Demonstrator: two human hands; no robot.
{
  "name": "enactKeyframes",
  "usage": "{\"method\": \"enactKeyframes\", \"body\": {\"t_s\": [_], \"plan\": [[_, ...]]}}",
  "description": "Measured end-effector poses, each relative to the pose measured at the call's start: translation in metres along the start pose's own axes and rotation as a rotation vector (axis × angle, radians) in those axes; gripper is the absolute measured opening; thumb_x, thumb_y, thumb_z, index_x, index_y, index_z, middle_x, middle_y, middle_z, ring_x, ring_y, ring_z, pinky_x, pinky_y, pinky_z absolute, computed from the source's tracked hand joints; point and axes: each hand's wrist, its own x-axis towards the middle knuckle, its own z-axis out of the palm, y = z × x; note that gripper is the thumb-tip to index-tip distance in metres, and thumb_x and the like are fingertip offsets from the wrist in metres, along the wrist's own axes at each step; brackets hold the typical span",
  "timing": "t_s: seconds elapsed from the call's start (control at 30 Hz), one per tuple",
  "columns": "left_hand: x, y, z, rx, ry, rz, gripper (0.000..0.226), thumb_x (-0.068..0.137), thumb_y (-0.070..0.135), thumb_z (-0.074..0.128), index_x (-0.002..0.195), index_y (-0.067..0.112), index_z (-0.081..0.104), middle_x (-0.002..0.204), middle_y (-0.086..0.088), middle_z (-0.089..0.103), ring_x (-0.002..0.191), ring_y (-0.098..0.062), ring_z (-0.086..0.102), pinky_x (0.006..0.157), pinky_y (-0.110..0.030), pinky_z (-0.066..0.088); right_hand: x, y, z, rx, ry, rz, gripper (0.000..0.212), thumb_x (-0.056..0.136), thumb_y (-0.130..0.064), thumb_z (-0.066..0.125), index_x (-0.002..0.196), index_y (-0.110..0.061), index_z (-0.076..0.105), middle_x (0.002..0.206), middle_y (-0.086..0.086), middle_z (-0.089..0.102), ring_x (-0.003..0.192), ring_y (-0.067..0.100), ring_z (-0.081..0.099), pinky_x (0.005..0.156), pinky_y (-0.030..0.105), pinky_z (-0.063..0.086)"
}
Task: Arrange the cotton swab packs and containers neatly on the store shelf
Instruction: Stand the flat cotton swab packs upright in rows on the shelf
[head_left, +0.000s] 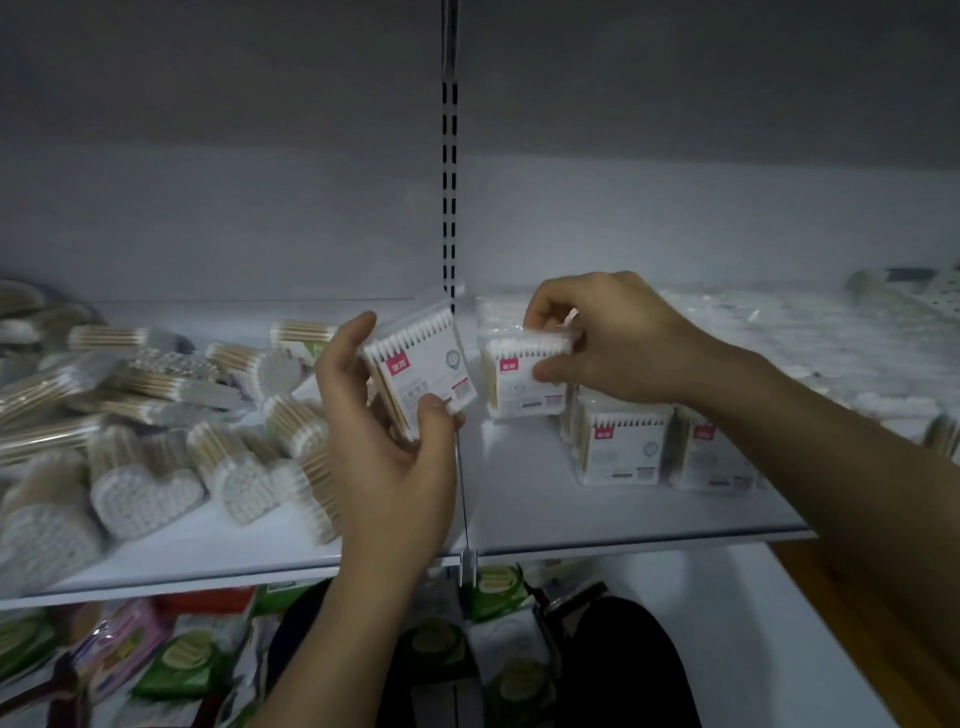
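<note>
My left hand (387, 431) grips a flat square pack of cotton swabs (421, 364) with a red label, tilted and raised above the white shelf (519, 499). My right hand (608, 343) pinches a second square pack (511, 382) by its top, upright and close to the shelf; whether it touches the surface is unclear. Two more square packs (621, 441) (714, 454) stand upright in a row at the right front. Several heart-shaped swab packs (140, 491) lie scattered over the left half of the shelf.
A slotted black upright (449, 182) splits the back wall behind the two held packs. White bagged goods (779, 332) fill the shelf's back right. Green and pink packets (187, 665) lie on the lower shelf. The shelf's front edge (623, 543) runs below my wrists.
</note>
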Motion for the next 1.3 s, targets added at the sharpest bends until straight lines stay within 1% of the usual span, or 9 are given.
{"method": "enactKeyframes", "body": {"t_s": [0.17, 0.3, 0.53, 0.73, 0.93, 1.0, 1.1, 1.2, 1.3], "plan": [[-0.009, -0.012, 0.004, 0.036, -0.059, -0.026, 0.064, 0.097, -0.01, 0.05, 0.142, 0.033, 0.035, 0.123, -0.001, 0.057, 0.104, -0.023, 0.067, 0.077, -0.039, 0.064, 0.01, 0.0, 0.018, -0.184, -0.009, -0.039, 0.034, 0.074, -0.036, 0.086, 0.099, -0.027, 0.064, 0.092, -0.013, 0.059, 0.084, 0.009, 0.053, 0.072, 0.029, 0.042], [-0.008, -0.018, 0.001, -0.046, -0.063, -0.078, 0.062, 0.098, -0.011, 0.048, 0.142, 0.031, 0.036, 0.12, -0.005, 0.058, 0.105, -0.024, 0.068, 0.074, -0.03, 0.062, 0.017, -0.004, 0.023, -0.26, 0.005, -0.047, 0.03, 0.076, -0.033, 0.084, 0.096, -0.027, 0.062, 0.088, -0.014, 0.058, 0.084, 0.013, 0.054, 0.073, 0.031, 0.039], [-0.006, -0.03, -0.002, -0.083, -0.115, -0.217, 0.064, 0.099, -0.01, 0.049, 0.143, 0.034, 0.036, 0.124, 0.001, 0.062, 0.108, -0.013, 0.068, 0.074, -0.032, 0.062, 0.026, -0.008, 0.027, -0.389, -0.045, 0.015, 0.029, 0.076, -0.036, 0.085, 0.086, -0.027, 0.059, 0.084, -0.011, 0.059, 0.085, 0.016, 0.052, 0.075, 0.034, 0.032], [-0.005, -0.032, -0.003, -0.067, -0.136, -0.233, 0.068, 0.099, -0.011, 0.05, 0.138, 0.044, 0.037, 0.126, 0.007, 0.062, 0.108, -0.015, 0.069, 0.071, -0.031, 0.062, 0.025, -0.01, 0.026, -0.471, -0.051, 0.021, 0.033, 0.077, -0.038, 0.084, 0.085, -0.027, 0.054, 0.084, -0.008, 0.06, 0.085, 0.019, 0.05, 0.079, 0.034, 0.028], [-0.005, -0.032, -0.003, -0.059, -0.15, -0.245, 0.077, 0.098, -0.013, 0.051, 0.144, 0.045, 0.032, 0.113, 0.007, 0.07, 0.098, -0.018, 0.074, 0.07, -0.036, 0.063, 0.022, -0.005, 0.017, -0.318, -0.17, 0.041, 0.042, 0.078, -0.049, 0.081, 0.108, -0.03, 0.057, 0.088, -0.016, 0.056, 0.086, 0.012, 0.051, 0.079, 0.034, 0.035], [-0.005, -0.032, -0.003, -0.058, -0.163, -0.255, 0.077, 0.098, -0.013, 0.051, 0.144, 0.046, 0.031, 0.109, 0.006, 0.073, 0.096, -0.018, 0.074, 0.07, -0.035, 0.063, 0.018, -0.006, 0.011, -0.174, -0.131, 0.017, 0.027, 0.091, -0.044, 0.07, 0.112, -0.03, 0.06, 0.094, -0.015, 0.061, 0.09, 0.009, 0.055, 0.083, 0.037, 0.045], [-0.004, -0.029, -0.003, -0.072, -0.193, -0.268, 0.078, 0.098, -0.015, 0.05, 0.144, 0.044, 0.029, 0.11, 0.005, 0.074, 0.096, -0.018, 0.075, 0.07, -0.034, 0.063, 0.007, -0.014, 0.006, 0.08, 0.055, -0.101, 0.019, 0.103, -0.031, 0.052, 0.114, -0.023, 0.065, 0.101, -0.015, 0.066, 0.095, 0.003, 0.059, 0.083, 0.021, 0.049], [-0.003, -0.026, -0.002, -0.078, -0.243, -0.273, 0.079, 0.097, -0.016, 0.051, 0.144, 0.044, 0.028, 0.107, 0.001, 0.075, 0.093, -0.02, 0.075, 0.07, -0.034, 0.063, 0.0, -0.025, 0.009, 0.161, -0.053, -0.137, 0.03, 0.091, -0.04, 0.07, 0.119, -0.028, 0.064, 0.108, -0.017, 0.067, 0.101, 0.0, 0.06, 0.078, 0.007, 0.044], [-0.002, -0.031, -0.003, -0.052, -0.265, -0.28, 0.079, 0.097, -0.015, 0.053, 0.145, 0.043, 0.028, 0.109, -0.001, 0.074, 0.094, -0.022, 0.074, 0.072, -0.039, 0.064, 0.0, -0.023, 0.017, 0.093, -0.073, -0.149, 0.043, 0.078, -0.034, 0.086, 0.116, -0.03, 0.068, 0.103, -0.016, 0.068, 0.094, 0.0, 0.062, 0.075, 0.005, 0.044]]}}
